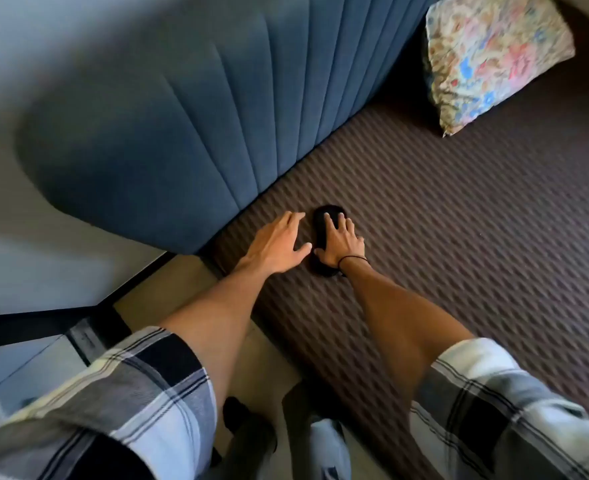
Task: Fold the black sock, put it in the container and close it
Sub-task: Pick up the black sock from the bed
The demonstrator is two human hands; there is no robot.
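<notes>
Fingers spread, right hand (340, 242) presses flat on the small black fabric sock (322, 220) lying on the brown ribbed bed cover (459, 237), left hand (277, 242) open, empty, just beside it.

Black sock (322, 223): small, dark, elongated, lying flat on ribbed brown bedding, long axis running 12 to 6 o'clock.

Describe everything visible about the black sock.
The sock is plain black, soft-looking fabric, a small elongated oval lying flat on the brown ribbed bedcover near the blue headboard. The right hand presses flat on its middle, covering much of it; both ends show. The left hand rests open just beside it, seemingly not touching. Whether it is folded is unclear.
</notes>
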